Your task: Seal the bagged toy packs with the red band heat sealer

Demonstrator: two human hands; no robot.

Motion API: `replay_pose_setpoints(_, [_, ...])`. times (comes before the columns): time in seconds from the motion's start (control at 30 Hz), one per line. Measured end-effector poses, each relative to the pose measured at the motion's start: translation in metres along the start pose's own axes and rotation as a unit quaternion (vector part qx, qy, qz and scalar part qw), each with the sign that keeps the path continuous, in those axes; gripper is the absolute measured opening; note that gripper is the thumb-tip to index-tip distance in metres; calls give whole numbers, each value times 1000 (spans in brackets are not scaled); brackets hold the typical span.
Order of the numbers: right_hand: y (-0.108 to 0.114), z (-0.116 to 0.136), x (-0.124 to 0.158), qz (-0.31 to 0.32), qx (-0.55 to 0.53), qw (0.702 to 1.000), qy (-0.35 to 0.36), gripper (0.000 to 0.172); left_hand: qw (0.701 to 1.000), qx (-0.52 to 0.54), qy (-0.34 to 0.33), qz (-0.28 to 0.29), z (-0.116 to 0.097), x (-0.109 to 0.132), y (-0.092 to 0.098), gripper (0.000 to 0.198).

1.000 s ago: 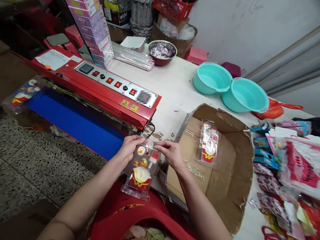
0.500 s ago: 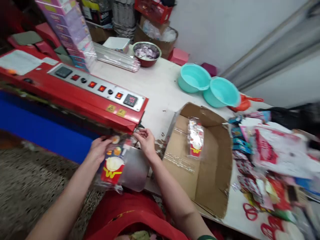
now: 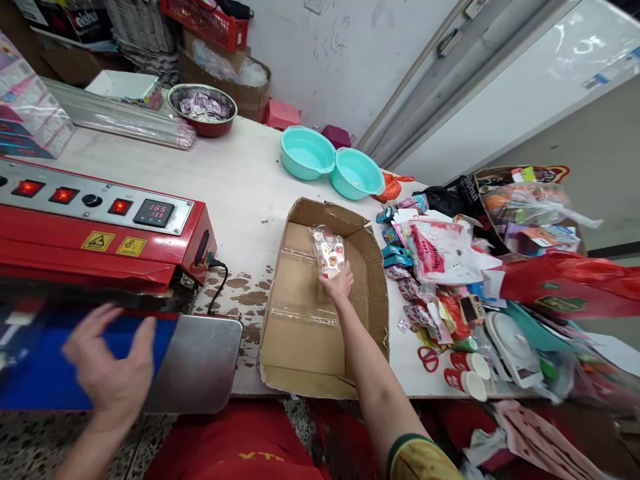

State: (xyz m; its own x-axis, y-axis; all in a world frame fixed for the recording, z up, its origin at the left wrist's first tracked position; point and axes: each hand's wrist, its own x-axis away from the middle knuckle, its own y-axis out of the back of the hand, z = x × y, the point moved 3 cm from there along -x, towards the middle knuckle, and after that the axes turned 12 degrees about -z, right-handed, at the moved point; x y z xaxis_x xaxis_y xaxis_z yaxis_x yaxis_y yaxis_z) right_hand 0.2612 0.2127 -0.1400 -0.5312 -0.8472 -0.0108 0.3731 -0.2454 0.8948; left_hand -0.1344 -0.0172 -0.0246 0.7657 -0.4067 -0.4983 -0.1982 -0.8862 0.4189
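Observation:
Inside the cardboard box [image 3: 306, 333], my right hand [image 3: 339, 283] is closed on the lower end of a clear plastic packet [image 3: 329, 250] with a printed card in it. The hand covers the lower part of this packet. My left hand [image 3: 113, 363] hovers over the blue conveyor belt [image 3: 45, 380] of a red sealing machine [image 3: 150, 257], its fingers apart and nothing in them. A blurred clear packet [image 3: 17, 330] is on the belt at the left edge of the view. A metal plate [image 3: 200, 367] sits at the belt's near end.
Two turquoise basins [image 3: 307, 157] and a metal bowl [image 3: 203, 110] of small packets stand toward the wall. Right of the box lie plastic bags [image 3: 440, 250], red scissors [image 3: 429, 359] and paper cups [image 3: 470, 373]. A black cable [image 3: 223, 283] runs from the machine's end.
The view has swung right. My right hand has moved from the machine's end into the box, onto the packet. My left hand has let go of a packet, now on the belt.

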Motion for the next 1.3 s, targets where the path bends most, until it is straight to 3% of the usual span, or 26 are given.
replay_pose_setpoints(0.03, [11, 5, 10, -14, -11, 1000, 23, 113, 999, 22, -3, 38, -17, 16, -13, 49])
replay_pose_setpoints(0.1, [38, 20, 39, -40, -40, 995, 83, 118, 977, 98, 66, 177, -47, 47, -47, 42])
replay_pose_setpoints(0.2, [73, 39, 100, -43, -103, 978, 179, 121, 863, 237, 245, 372, -85, 83, -94, 64])
replay_pose_setpoints(0.27, [85, 48, 139, -8, -161, 959, 234, 121, 775, 320, 347, 421, -102, 92, -114, 79])
replay_pose_setpoints(0.3, [88, 51, 153, 21, -194, 948, 251, 121, 742, 347, 380, 429, -107, 91, -118, 80])
replay_pose_setpoints(0.37, [93, 58, 164, 76, -266, 927, 252, 123, 706, 375, 409, 440, -107, 84, -116, 72])
replay_pose_setpoints(0.43, [98, 70, 156, 122, -340, 904, 231, 123, 694, 370, 409, 464, -98, 74, -101, 63])
replay_pose_setpoints(0.5, [98, 89, 139, 214, -401, 863, 220, 111, 682, 351, 407, 497, -85, 66, -80, 60])
replay_pose_setpoints(0.6, [87, 118, 131, 445, -417, 764, 213, 55, 673, 313, 418, 524, -62, 58, -51, 61])
replay_pose_setpoints(0.67, [76, 130, 138, 515, -402, 733, 190, 33, 673, 304, 434, 516, -49, 53, -39, 62])
replay_pose_setpoints(0.77, [58, 139, 157, 494, -406, 752, 158, 29, 699, 314, 470, 439, -37, 41, -33, 61])
replay_pose_setpoints(0.9, [45, 145, 183, 468, -421, 765, 134, 27, 757, 277, 507, 305, -26, 21, -37, 43])
replay_pose_setpoints(1.07, [32, 149, 205, 433, -448, 775, 104, 26, 783, 242, 536, 203, -10, 11, -46, 32])
replay_pose_setpoints(1.17, [19, 150, 215, 416, -457, 783, 73, 29, 794, 242, 533, 165, 3, 6, -50, 31])
replay_pose_setpoints(1.3, [-8, 161, 220, 412, -469, 782, 7, 37, 788, 221, 547, 177, 23, -5, -43, 37])
